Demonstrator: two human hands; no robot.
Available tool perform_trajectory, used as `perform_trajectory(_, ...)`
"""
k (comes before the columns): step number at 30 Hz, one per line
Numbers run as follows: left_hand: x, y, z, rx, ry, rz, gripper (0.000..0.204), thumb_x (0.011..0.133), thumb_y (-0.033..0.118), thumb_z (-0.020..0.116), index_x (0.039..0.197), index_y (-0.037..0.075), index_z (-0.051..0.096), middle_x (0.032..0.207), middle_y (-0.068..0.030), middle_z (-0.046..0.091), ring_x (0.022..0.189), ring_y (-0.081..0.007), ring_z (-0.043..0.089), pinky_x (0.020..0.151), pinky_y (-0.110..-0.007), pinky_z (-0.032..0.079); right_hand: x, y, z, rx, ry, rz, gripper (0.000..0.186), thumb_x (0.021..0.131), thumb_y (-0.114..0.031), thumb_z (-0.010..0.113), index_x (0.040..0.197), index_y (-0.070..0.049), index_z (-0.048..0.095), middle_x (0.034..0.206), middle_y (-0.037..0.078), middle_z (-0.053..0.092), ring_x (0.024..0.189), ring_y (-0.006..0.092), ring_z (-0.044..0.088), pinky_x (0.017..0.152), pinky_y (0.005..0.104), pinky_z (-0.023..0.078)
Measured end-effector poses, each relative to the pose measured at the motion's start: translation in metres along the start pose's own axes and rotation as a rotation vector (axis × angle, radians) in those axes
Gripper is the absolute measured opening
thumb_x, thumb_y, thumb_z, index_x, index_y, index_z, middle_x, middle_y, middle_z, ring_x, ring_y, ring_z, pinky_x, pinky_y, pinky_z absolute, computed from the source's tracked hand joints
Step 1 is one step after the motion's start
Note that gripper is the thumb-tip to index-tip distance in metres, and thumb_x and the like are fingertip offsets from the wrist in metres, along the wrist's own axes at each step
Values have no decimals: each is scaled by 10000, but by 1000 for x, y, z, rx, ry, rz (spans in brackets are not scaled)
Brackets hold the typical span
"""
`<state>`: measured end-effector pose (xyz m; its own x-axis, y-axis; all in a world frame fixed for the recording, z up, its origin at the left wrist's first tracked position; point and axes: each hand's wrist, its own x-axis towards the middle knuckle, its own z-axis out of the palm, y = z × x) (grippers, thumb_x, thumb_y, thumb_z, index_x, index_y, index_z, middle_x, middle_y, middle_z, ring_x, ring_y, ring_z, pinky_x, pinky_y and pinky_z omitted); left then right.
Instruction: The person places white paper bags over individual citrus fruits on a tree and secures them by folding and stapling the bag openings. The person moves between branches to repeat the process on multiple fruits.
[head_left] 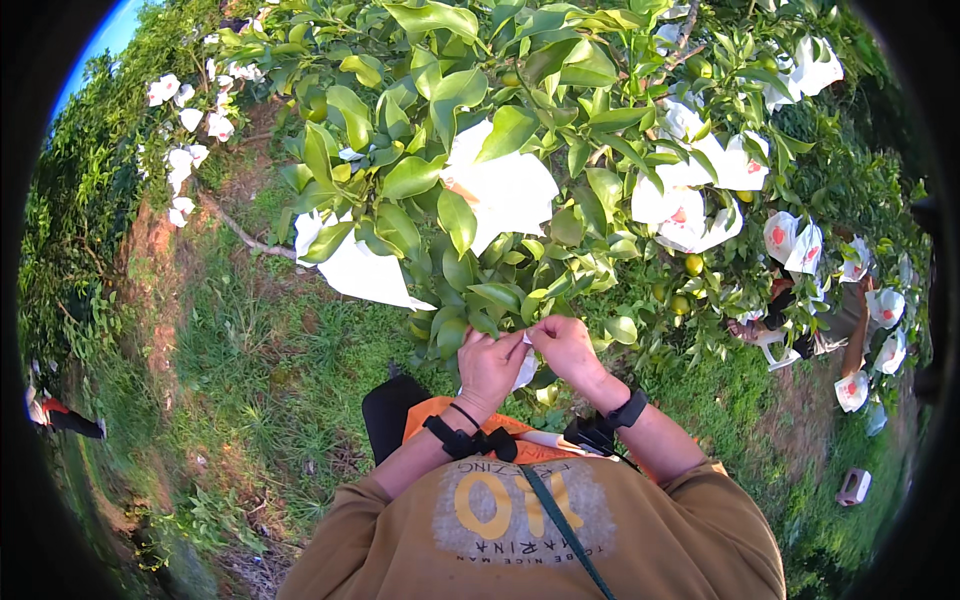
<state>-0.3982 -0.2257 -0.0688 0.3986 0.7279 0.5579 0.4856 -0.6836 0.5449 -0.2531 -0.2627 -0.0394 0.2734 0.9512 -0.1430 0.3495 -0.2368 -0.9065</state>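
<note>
My left hand (484, 365) and my right hand (560, 350) meet among the lower leaves (498, 298) of a citrus tree, fingers pinched on the top of a small white paper bag (525, 370). Most of this bag, and whatever is inside it, is hidden by my hands and the foliage. Above them, larger white bags (495, 195) hang in the branches, one lower at the left (365, 275). At my waist is an orange pouch (430, 412) with pale paper (550, 440) showing at its top.
More bagged branches (700, 220) and green-yellow fruit (693, 264) fill the right. A person (855, 330) is partly hidden behind them. Another person (62, 415) stands at the far left. A bare limb (240, 232) crosses the left, over grass and reddish soil. A white container (853, 486) lies low right.
</note>
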Motion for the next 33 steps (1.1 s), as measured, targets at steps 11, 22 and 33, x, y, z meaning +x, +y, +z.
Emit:
perform_trajectory(11, -4, -23, 24, -1011, -290, -961, 206, 873, 169, 644, 837, -32, 672, 759, -46, 657, 646, -96, 589, 567, -225, 452, 12, 30, -17, 459, -250, 245, 215, 909, -123, 519, 1076, -35, 622, 848, 5, 640, 751, 73, 586, 656, 205, 457)
perform_trajectory(22, 14, -38, 14, -1265, -535, -1168, 228, 884, 193, 618, 972, -18, 622, 903, -83, 664, 748, -158, 648, 666, -290, 523, 43, 49, -1, 894, -383, 341, 201, 878, -72, 552, 1070, -81, 613, 868, -21, 599, 709, 67, 541, 672, 209, 463)
perform_trajectory(33, 25, -50, 6, -1276, -751, -1149, 283, 900, 261, 601, 997, 0, 650, 907, -55, 660, 795, -143, 637, 731, -286, 514, 67, 45, -5, 250, -501, -150, 190, 843, -29, 553, 967, -60, 694, 871, 30, 605, 766, 108, 569, 682, 253, 484)
